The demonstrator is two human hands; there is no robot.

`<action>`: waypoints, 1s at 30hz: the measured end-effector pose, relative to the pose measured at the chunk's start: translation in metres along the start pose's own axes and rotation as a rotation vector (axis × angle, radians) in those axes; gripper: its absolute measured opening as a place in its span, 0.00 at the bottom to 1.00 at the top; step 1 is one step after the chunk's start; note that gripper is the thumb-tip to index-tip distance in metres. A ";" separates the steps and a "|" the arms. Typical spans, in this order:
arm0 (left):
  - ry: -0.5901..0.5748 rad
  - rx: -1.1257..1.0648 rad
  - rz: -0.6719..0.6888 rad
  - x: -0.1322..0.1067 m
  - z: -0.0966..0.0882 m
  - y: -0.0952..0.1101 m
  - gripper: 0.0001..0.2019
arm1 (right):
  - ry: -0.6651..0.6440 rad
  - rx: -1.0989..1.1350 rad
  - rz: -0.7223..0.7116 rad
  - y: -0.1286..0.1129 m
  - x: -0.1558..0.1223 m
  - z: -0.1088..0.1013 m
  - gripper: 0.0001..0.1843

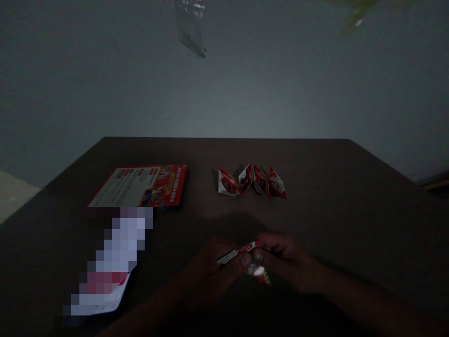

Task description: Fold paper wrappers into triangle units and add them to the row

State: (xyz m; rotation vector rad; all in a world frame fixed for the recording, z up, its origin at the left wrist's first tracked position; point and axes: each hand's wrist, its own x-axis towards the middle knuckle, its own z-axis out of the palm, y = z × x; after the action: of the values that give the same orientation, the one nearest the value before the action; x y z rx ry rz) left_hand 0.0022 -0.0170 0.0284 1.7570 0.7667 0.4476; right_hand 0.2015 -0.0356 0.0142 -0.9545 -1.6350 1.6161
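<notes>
My left hand [213,267] and my right hand [284,262] meet low at the table's near middle. Both pinch a small folded piece of red and white printed paper [242,255] between their fingertips. Part of the paper hangs below the fingers. Farther back on the table sits a row of several folded red and white paper pieces [252,181], pointed like little triangles, touching each other. The light is dim.
A red and white printed leaflet [143,186] lies flat at the left of the dark wooden table [351,210]. Nearer to me on the left lies another printed sheet [108,267], blurred out. A clear plastic bag [191,23] hangs against the grey wall.
</notes>
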 end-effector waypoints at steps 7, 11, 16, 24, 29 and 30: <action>0.050 0.010 0.000 -0.001 0.002 0.000 0.22 | -0.017 0.011 0.009 0.001 0.000 -0.001 0.17; 0.042 -0.002 -0.004 -0.001 0.002 -0.002 0.23 | -0.004 0.052 -0.002 0.000 0.000 0.001 0.15; 0.037 -0.027 -0.075 -0.005 0.005 -0.006 0.25 | -0.002 0.050 -0.004 -0.001 -0.001 0.001 0.15; 0.261 -0.104 -0.184 -0.008 0.010 -0.019 0.23 | 0.099 0.112 0.016 0.001 0.001 0.004 0.16; 0.137 -0.238 0.032 -0.001 0.005 -0.012 0.13 | 0.165 0.162 -0.027 0.002 0.003 0.004 0.14; 0.146 -0.246 0.052 0.000 0.004 -0.011 0.13 | 0.176 0.161 -0.034 0.003 0.003 0.004 0.14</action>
State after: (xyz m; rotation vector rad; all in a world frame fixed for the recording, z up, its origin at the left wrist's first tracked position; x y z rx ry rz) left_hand 0.0015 -0.0180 0.0170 1.5288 0.7361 0.6820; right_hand 0.1971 -0.0353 0.0113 -0.9519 -1.3737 1.5676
